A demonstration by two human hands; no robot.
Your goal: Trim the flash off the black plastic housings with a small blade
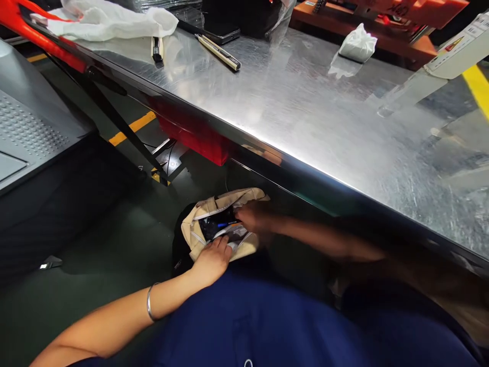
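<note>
A beige bag [196, 238] sits unzipped below the table's edge, just in front of my body. My left hand [214, 259] grips its near rim, with the fingers bent over the edge into the opening. At the bag's right end, my right hand [250, 216] reaches into the opening; its fingers look curled and are partly hidden in shadow. Inside the bag lie dark items and a slim blue object [224, 224], perhaps a pen, close to my right fingertips. Whatever my right fingers hold, if anything, does not show.
A metal-topped table [290, 117] slants across the view above the bag. On it lie a utility knife [219, 52], a phone [223, 34], white plastic wrap [114, 23] and a small white bundle [358, 45]. A red bin [194, 137] is under the table; a grey machine [30, 117] stands left.
</note>
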